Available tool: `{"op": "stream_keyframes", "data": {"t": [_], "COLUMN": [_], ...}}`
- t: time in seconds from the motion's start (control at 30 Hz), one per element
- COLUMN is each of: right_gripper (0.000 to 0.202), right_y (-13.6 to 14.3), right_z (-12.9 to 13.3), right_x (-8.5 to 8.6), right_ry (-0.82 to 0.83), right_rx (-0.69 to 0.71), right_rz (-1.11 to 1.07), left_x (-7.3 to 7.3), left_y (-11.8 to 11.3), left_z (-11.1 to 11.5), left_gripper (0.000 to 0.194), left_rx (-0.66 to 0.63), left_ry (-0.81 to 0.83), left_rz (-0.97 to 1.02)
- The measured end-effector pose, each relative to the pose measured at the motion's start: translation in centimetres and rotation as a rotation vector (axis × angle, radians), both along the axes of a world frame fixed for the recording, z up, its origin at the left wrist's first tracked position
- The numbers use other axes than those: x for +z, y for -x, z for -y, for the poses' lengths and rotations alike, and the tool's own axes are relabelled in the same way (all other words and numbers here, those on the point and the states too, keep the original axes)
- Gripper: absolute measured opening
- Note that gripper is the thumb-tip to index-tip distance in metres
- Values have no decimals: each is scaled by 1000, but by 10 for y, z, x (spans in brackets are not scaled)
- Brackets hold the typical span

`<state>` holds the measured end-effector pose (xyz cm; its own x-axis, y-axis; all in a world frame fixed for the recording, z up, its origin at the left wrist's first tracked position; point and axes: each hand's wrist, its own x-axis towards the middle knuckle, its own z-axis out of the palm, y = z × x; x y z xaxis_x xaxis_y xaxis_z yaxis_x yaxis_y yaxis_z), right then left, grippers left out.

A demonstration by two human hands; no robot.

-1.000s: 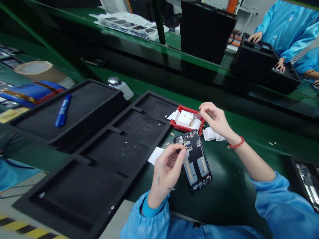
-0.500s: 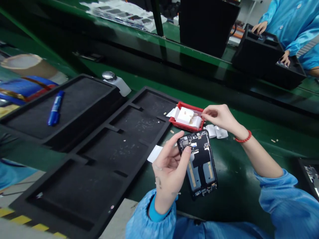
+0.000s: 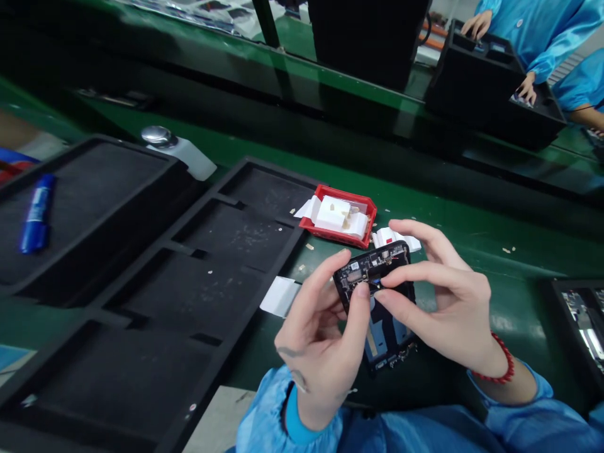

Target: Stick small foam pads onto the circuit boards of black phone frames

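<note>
My left hand (image 3: 325, 343) is closed around the upper left side of an opened smartphone (image 3: 401, 330), its thumb pressing on the circuit board. The phone is tilted, with its inner parts facing up. My right hand (image 3: 446, 308), with a red bead bracelet (image 3: 500, 371) at the wrist, pinches thumb and forefinger together over the board beside the left thumb. Whatever lies between those fingertips is too small to make out. Just beyond the phone stands a red bin (image 3: 337, 237) holding white paper (image 3: 333, 212) with small tan pieces on it.
A black compartment tray (image 3: 264, 296) lies to the left, beside a raised black tray with a blue marker (image 3: 36, 217). Behind it is a white dispenser bottle (image 3: 186, 157). Another opened device (image 3: 582, 321) lies at the right. Across the bench, a co-worker's hands (image 3: 479, 25) touch black boxes.
My right hand has moved from the red bin's edge down to the phone's board, fingers pinched. The phone's upper end is tilted differently. The camera view has shifted right.
</note>
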<state>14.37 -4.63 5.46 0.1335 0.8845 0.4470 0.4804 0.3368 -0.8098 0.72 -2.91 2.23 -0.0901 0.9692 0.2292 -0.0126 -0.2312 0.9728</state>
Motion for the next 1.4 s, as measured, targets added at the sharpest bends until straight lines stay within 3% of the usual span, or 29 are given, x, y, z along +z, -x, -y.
{"op": "stream_keyframes", "data": {"t": [0.53,0.87,1.2,1.4], "right_gripper": [18,19,18,19], "right_y": [5,16,20,20], "right_z": [3,1,-2,0], "right_x": [-4,-3,-2,-5], "right_ry": [-4,-1,-36,-72], "right_rx": [-27,-91,-91,-93], "right_rz": [-143,-252,-336,-343], "left_x": [6,6,11,14], "left_y": [-3,-7,-15,-18], "left_z": [8,12,7,5], "left_gripper": [41,33,54,52], "left_rx": [60,162,193,216], "left_ry": [-52,-58,-158,-149], "left_rz": [-19,-56,29,12]}}
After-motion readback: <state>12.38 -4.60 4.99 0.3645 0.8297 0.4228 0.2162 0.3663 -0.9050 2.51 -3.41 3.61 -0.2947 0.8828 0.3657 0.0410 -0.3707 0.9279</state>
